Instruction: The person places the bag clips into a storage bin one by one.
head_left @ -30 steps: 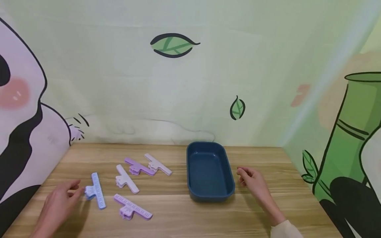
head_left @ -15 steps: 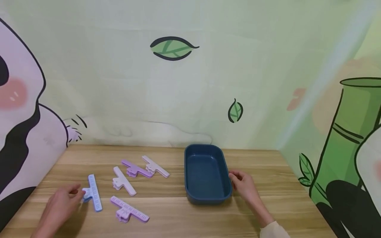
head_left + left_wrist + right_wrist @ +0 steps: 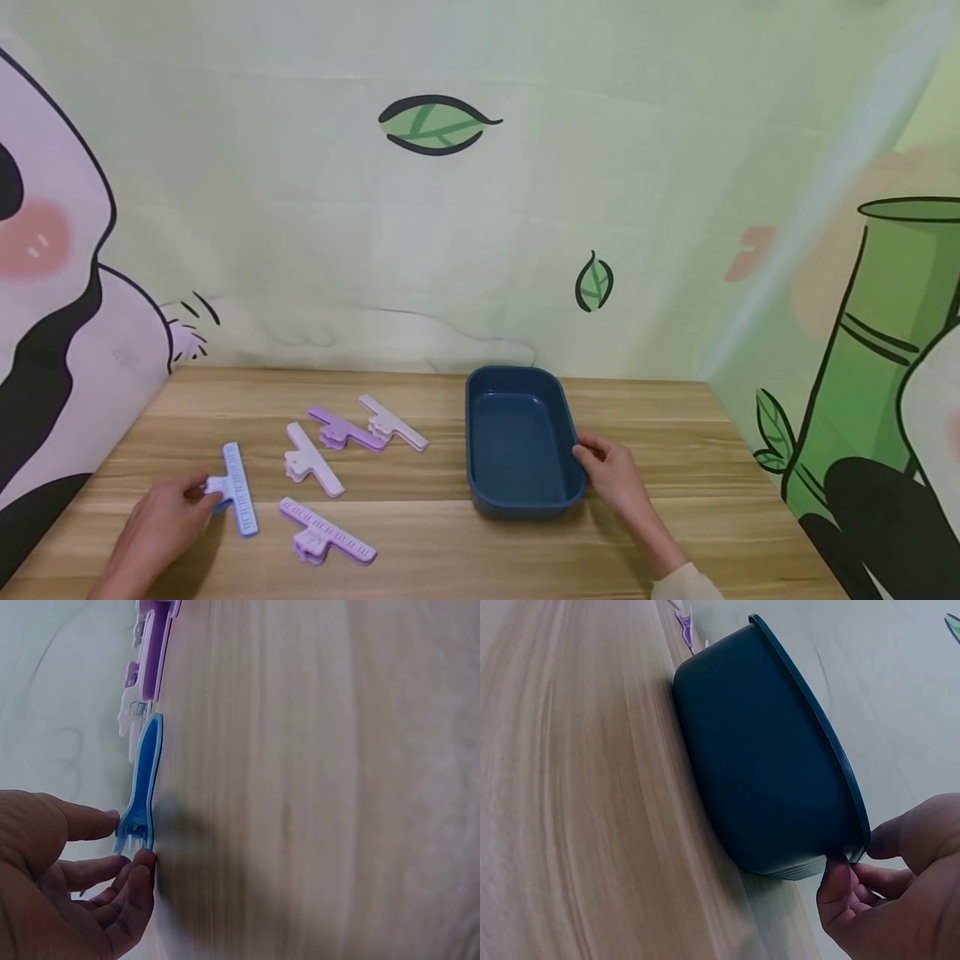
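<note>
In the head view, a light-blue bag clip [image 3: 240,492] lies at the left of the wooden table. My left hand [image 3: 159,521] pinches its handle end between thumb and fingers; the left wrist view shows the clip [image 3: 145,772] side-on, close to the tabletop. Right of centre stands a dark blue rectangular tub [image 3: 525,511] with rounded corners. On its right rim, my right hand [image 3: 617,479] grips with thumb and fingertips. The right wrist view shows the tub's outer wall [image 3: 757,750] with the fingers at one corner.
Between the blue clip and the tub lie a white clip [image 3: 316,460], a light purple clip [image 3: 330,531], a darker purple clip [image 3: 347,429] and a pale clip [image 3: 394,423]. The last two touch or nearly touch. A printed cloth backdrop [image 3: 300,208] rises behind the table.
My right hand has moved left from beside the tub to grip its rim. My left hand has moved right a little and closed on the blue clip's handle.
</note>
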A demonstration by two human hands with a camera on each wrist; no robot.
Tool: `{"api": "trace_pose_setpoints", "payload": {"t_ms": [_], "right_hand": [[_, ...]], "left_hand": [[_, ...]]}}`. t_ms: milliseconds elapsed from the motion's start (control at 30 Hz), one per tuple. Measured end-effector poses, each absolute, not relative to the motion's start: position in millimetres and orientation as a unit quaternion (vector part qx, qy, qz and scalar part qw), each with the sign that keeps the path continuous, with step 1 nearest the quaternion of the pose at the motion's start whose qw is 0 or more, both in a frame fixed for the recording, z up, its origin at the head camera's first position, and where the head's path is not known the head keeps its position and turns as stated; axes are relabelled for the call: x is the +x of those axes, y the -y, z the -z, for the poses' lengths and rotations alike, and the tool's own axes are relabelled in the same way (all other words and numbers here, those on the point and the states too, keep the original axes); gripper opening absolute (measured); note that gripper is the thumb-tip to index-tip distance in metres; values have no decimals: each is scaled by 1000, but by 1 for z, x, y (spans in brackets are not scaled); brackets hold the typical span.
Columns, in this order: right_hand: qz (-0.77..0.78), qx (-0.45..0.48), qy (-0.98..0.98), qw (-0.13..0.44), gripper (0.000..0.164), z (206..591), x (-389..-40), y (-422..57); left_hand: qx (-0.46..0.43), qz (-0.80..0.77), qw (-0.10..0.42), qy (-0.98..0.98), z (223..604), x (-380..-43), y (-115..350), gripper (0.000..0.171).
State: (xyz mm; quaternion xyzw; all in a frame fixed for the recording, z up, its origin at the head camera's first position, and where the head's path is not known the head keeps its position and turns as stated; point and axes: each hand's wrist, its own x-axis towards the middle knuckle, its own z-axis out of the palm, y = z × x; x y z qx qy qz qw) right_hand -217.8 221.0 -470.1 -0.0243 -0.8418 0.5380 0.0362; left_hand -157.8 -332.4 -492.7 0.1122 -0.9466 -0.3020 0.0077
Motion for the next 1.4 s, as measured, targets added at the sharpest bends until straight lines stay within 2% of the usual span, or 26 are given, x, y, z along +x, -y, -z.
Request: {"api": "trace_pose_setpoints", "payload": {"t_ms": [667,933,1167,1400], "right_hand": [[-536,-23,843,31,33,470,-215,-220],[-535,-17,844,32,34,470,-215,-220],[-528,-13,848,37,34,471,-216,-221],[-529,-12,848,36,34,471,-215,-221]], "left_hand": [[115,302,-58,945,496,-162,332,66],[119,302,-54,944,497,-165,335,63],[90,320,-8,943,496,-162,337,60],[104,354,-22,929,489,-161,340,70]]}}
